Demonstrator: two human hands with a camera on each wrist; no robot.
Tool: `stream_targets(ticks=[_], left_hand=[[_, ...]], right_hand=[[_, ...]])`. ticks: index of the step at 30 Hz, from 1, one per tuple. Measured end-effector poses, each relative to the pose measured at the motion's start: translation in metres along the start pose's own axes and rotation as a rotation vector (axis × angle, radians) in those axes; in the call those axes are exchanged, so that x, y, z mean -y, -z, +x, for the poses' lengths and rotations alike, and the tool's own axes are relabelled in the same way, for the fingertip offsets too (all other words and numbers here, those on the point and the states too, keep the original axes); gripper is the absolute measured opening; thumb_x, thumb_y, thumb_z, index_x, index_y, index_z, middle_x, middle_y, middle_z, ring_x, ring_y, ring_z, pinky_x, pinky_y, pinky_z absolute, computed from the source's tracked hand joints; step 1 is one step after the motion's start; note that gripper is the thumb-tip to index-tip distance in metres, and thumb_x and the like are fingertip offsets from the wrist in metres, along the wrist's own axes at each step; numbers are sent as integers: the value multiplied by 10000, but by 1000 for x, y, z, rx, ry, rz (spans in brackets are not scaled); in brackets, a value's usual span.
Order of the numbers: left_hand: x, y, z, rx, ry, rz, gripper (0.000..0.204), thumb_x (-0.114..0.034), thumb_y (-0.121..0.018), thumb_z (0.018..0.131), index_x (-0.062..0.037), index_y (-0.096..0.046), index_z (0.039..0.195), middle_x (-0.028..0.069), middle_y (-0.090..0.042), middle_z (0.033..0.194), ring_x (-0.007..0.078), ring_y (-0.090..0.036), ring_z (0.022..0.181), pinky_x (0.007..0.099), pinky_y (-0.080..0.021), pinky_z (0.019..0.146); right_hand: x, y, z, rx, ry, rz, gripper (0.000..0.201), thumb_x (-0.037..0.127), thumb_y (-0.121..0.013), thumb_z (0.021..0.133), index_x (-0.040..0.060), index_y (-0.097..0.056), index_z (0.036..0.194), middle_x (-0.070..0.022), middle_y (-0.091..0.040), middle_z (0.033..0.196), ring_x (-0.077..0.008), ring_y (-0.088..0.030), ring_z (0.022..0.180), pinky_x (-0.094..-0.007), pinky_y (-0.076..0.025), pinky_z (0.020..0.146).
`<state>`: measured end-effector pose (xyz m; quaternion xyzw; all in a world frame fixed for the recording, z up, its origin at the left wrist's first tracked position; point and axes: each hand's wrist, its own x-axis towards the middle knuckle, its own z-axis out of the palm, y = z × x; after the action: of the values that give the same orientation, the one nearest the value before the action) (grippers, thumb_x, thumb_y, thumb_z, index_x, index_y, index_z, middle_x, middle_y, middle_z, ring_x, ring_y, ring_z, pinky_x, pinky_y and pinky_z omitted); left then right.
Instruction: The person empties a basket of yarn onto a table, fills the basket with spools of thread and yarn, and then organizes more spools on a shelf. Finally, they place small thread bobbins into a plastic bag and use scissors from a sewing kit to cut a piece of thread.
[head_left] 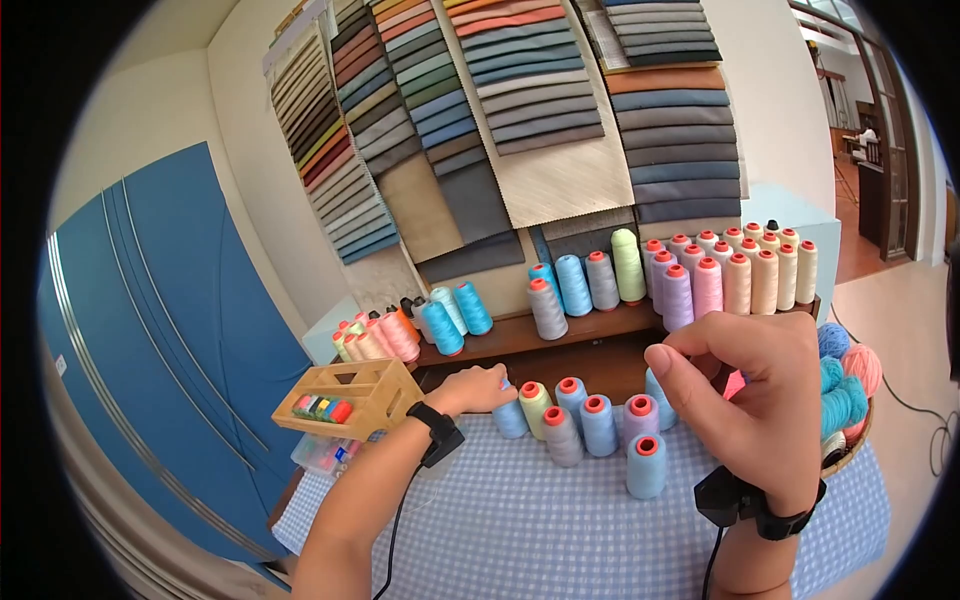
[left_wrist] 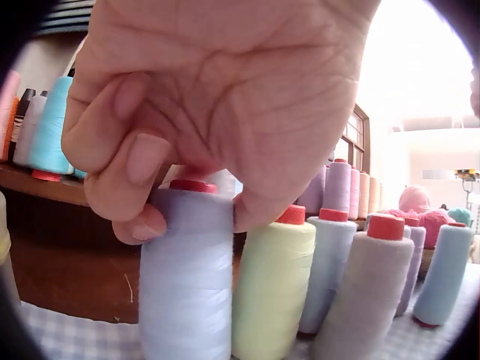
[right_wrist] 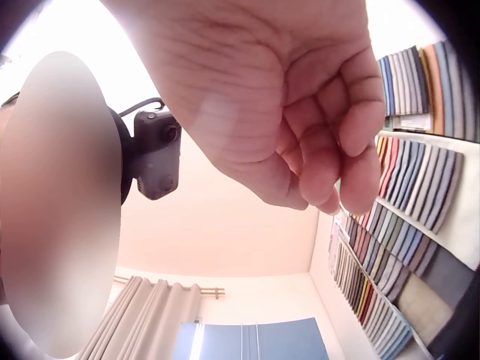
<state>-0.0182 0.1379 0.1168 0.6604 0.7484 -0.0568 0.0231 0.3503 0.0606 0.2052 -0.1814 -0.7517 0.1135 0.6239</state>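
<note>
At about eleven o'clock on the blue and white checked cloth [head_left: 540,545], the left hand [head_left: 475,388] pinches the top of a tall, pale blue cone of thread [left_wrist: 186,285] with a red middle. Its fingers are on one side and its thumb on the other, spread about as wide as the cone's top. The cone seems to stand on the cloth, but I cannot tell for sure. Just beside it, at three o'clock, is a pale green cone of thread [head_left: 535,412], with a soft grey cone of thread [head_left: 563,440] at four. A straight lift is best before any sideways move, or those two could tip. A gentle squeeze should do, and a thin black cord [head_left: 394,525] should trail clear. Over at two o'clock, the right hand [head_left: 755,390] is up in the air, fingers loosely bent, and seems to hold nothing.
</note>
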Motion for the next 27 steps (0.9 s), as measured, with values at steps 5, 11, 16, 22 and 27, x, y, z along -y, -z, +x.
stream_targets(ticks=[5,11,16,22,27], left_hand=[[0,7,-3,-20,-40,5,590,-589,-538,940,-43,-645,1136,229,-725,1020,390,-709,945,493,-550,806],[30,41,11,-196,-111,-68,487,-530,-571,980,-68,-684,1086,198,-731,957,359,-704,926,441,-540,805],[81,84,35,-557,70,104,258,-303,-628,918,-105,-707,1063,178,-731,1010,369,-695,995,469,-543,849],[131,106,75,-560,25,-313,342,46,-565,834,-64,-689,1132,132,-735,1041,305,-696,972,401,-553,848],[159,105,93,-404,-90,-97,411,16,-574,859,-86,-643,1250,148,-713,1147,318,-669,1089,404,-531,927]], right_hand=[[-1,2,0,12,-17,-47,138,55,-759,820,-11,-690,721,-31,-629,551,-77,-598,481,-207,-414,472],[-6,2,0,6,-4,-27,137,57,-755,826,-4,-693,721,-24,-633,554,-74,-599,480,-206,-417,471],[-8,2,1,10,-23,-31,142,65,-756,830,-5,-695,722,-21,-631,548,-74,-603,478,-202,-417,470],[-10,2,3,19,-30,-39,144,73,-758,827,-9,-701,724,-27,-633,545,-78,-605,476,-202,-415,466],[-12,0,4,44,-27,-65,148,74,-760,821,-10,-702,714,-33,-641,551,-85,-605,472,-205,-419,466]])
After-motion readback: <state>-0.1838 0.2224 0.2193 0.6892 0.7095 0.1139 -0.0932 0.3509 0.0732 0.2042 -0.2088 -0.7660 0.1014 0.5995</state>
